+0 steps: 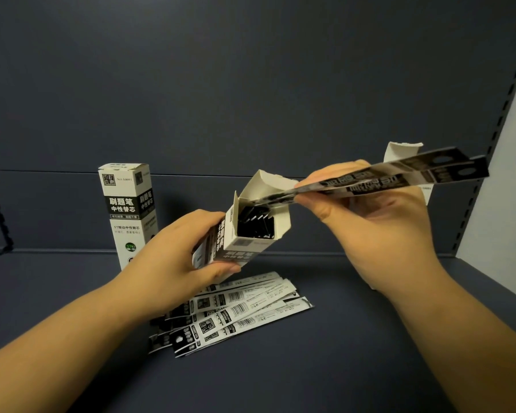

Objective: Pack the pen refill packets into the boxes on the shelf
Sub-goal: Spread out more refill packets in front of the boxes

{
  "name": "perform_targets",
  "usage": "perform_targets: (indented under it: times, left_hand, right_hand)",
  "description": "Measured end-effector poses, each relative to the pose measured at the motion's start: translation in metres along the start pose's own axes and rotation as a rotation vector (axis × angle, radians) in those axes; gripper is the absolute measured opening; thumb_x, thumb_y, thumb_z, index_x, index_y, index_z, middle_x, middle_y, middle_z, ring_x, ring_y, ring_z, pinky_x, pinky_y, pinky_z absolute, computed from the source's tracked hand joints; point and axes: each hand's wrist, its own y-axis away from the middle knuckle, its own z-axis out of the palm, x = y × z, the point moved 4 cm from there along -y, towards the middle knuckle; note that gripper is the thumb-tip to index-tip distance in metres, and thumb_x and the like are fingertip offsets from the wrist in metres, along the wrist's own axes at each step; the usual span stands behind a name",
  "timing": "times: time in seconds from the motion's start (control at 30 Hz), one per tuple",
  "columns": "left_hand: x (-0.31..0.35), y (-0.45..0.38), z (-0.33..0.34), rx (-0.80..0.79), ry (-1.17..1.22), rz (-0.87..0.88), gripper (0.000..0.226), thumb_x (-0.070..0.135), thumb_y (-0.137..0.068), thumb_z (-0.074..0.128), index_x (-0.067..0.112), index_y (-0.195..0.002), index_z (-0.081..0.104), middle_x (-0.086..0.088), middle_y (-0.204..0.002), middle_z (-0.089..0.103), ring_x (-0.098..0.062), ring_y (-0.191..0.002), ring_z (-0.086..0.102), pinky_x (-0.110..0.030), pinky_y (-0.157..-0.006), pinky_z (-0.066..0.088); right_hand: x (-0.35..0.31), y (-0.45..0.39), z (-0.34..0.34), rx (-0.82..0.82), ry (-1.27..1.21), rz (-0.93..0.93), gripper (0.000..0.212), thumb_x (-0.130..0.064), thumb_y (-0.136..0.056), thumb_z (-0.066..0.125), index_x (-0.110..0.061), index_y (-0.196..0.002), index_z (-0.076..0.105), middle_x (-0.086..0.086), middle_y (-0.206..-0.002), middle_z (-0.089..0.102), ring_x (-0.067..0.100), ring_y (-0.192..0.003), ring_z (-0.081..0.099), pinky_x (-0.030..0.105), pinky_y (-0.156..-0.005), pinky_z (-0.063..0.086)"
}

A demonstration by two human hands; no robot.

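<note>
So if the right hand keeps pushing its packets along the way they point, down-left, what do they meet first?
Probably the dark refill packets already standing inside the open white cardboard box that the left hand tilts toward the right hand; the held black-and-white packets' tips sit at its mouth.

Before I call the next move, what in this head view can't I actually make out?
Head view only:
- How full the open box is: its inside is dark and the left hand covers its lower half.
- How many packets the right hand pinches: motion-blurred and overlapping.
- The box behind the right hand: only its raised flap shows.
- The loose packets on the shelf: partly under the left forearm, so no count.
- The upright box's base: hidden by the left hand.
</note>
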Motion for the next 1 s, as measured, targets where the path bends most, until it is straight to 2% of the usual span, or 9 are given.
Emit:
perform_targets:
  times: [0.1, 0.37, 0.53, 0.6, 0.67, 0.8, 0.87, 0.9, 1.0]
  left_hand:
    - [0.000, 0.000, 0.000, -0.006, 0.001, -0.002, 0.064, 0.070, -0.073, 0.059, 0.045, -0.131, 0.050, 0.031, -0.119, 0.055, 0.003, -0.116, 0.054, -0.033, -0.095, 0.053]
    - [0.000, 0.000, 0.000, -0.013, -0.004, 0.003, 0.068, 0.071, -0.070, 0.059, 0.045, -0.132, 0.050, 0.029, -0.119, 0.057, 0.002, -0.115, 0.055, -0.034, -0.094, 0.053]
    - [0.002, 0.001, 0.004, -0.042, -0.024, 0.030, 0.065, 0.062, -0.074, 0.068, 0.043, -0.133, 0.050, 0.026, -0.121, 0.057, -0.001, -0.117, 0.055, -0.035, -0.094, 0.053]
    - [0.003, 0.001, 0.006, -0.051, -0.035, 0.049, 0.065, 0.057, -0.076, 0.072, 0.040, -0.135, 0.051, 0.024, -0.121, 0.057, -0.003, -0.117, 0.056, -0.035, -0.093, 0.052]
    - [0.003, 0.001, 0.007, -0.052, -0.042, 0.060, 0.065, 0.054, -0.076, 0.074, 0.039, -0.136, 0.051, 0.023, -0.121, 0.058, -0.004, -0.117, 0.056, -0.035, -0.093, 0.052]
    - [0.002, 0.000, 0.006, -0.034, -0.018, 0.058, 0.065, 0.056, -0.075, 0.073, 0.040, -0.134, 0.051, 0.023, -0.120, 0.058, -0.005, -0.116, 0.057, -0.036, -0.093, 0.052]
    - [0.002, 0.001, 0.006, -0.021, -0.011, 0.051, 0.064, 0.060, -0.075, 0.071, 0.042, -0.133, 0.051, 0.024, -0.118, 0.058, -0.004, -0.115, 0.056, -0.036, -0.092, 0.052]
    - [0.002, 0.001, 0.005, -0.015, -0.011, 0.047, 0.065, 0.062, -0.074, 0.068, 0.042, -0.133, 0.051, 0.025, -0.118, 0.058, -0.004, -0.115, 0.056, -0.036, -0.092, 0.052]
    - [0.001, 0.001, 0.005, -0.009, -0.014, 0.039, 0.067, 0.064, -0.073, 0.067, 0.043, -0.134, 0.050, 0.026, -0.118, 0.057, -0.003, -0.116, 0.056, -0.036, -0.092, 0.053]
  right_hand:
    - [0.000, 0.000, -0.001, 0.027, -0.028, -0.016, 0.017, -0.032, -0.074, 0.080, -0.020, -0.086, 0.077, -0.007, -0.089, 0.077, 0.014, -0.089, 0.073, 0.029, -0.082, 0.058]
    - [0.002, 0.004, 0.004, 0.035, -0.010, -0.076, 0.017, -0.023, -0.079, 0.082, -0.036, -0.086, 0.074, -0.020, -0.092, 0.076, 0.001, -0.095, 0.072, 0.019, -0.087, 0.053]
    - [0.007, 0.008, 0.014, -0.137, 0.025, 0.036, 0.020, -0.024, -0.079, 0.083, -0.041, -0.081, 0.073, -0.022, -0.090, 0.076, -0.002, -0.094, 0.070, 0.019, -0.086, 0.053]
    - [0.011, 0.009, 0.020, -0.211, 0.064, 0.070, 0.026, -0.023, -0.080, 0.083, -0.045, -0.075, 0.069, -0.025, -0.089, 0.071, -0.003, -0.094, 0.067, 0.013, -0.083, 0.048]
    - [0.013, 0.009, 0.024, -0.251, 0.095, 0.103, 0.026, -0.026, -0.080, 0.082, -0.047, -0.076, 0.069, -0.023, -0.092, 0.067, -0.005, -0.094, 0.064, 0.008, -0.080, 0.044]
    - [0.019, 0.010, 0.026, -0.348, 0.085, 0.186, 0.003, -0.038, -0.083, 0.076, -0.039, -0.086, 0.075, -0.018, -0.101, 0.069, -0.004, -0.100, 0.063, 0.011, -0.084, 0.046]
    - [0.021, 0.009, 0.025, -0.366, 0.082, 0.200, 0.025, -0.055, -0.082, 0.068, -0.038, -0.098, 0.075, -0.008, -0.115, 0.069, 0.008, -0.107, 0.065, 0.024, -0.092, 0.051]
    - [0.021, 0.008, 0.024, -0.340, 0.036, 0.193, 0.031, -0.059, -0.082, 0.065, -0.038, -0.103, 0.073, -0.002, -0.122, 0.066, 0.012, -0.110, 0.064, 0.026, -0.094, 0.051]
    - [0.016, 0.007, 0.023, -0.248, -0.112, 0.151, 0.021, -0.050, -0.088, 0.066, -0.039, -0.106, 0.069, 0.002, -0.127, 0.062, 0.006, -0.114, 0.063, 0.015, -0.095, 0.046]
